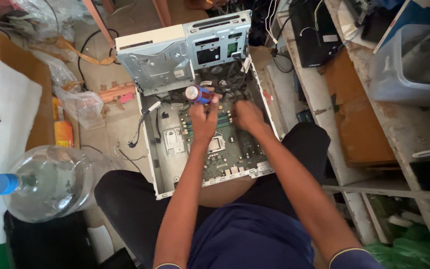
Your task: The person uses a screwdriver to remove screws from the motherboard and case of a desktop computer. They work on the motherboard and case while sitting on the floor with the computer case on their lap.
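Note:
An open desktop computer case (pixel 151 144) lies flat on the floor between my knees, its green motherboard (pixel 225 149) exposed. My left hand (pixel 202 117) grips a screwdriver with a blue and red handle (pixel 198 93), held upright over the board's upper part. My right hand (pixel 246 114) rests with fingers curled on the board just right of it, near the memory slots; what it touches is hidden. A grey metal drive cage (pixel 160 62) is swung up at the far end of the case.
A large clear water bottle with a blue cap (pixel 46 182) stands at my left. Cardboard (pixel 13 60), plastic bags and cables litter the floor beyond. Wooden shelves (pixel 374 124) with a plastic bin (pixel 409 65) and a black device run along the right.

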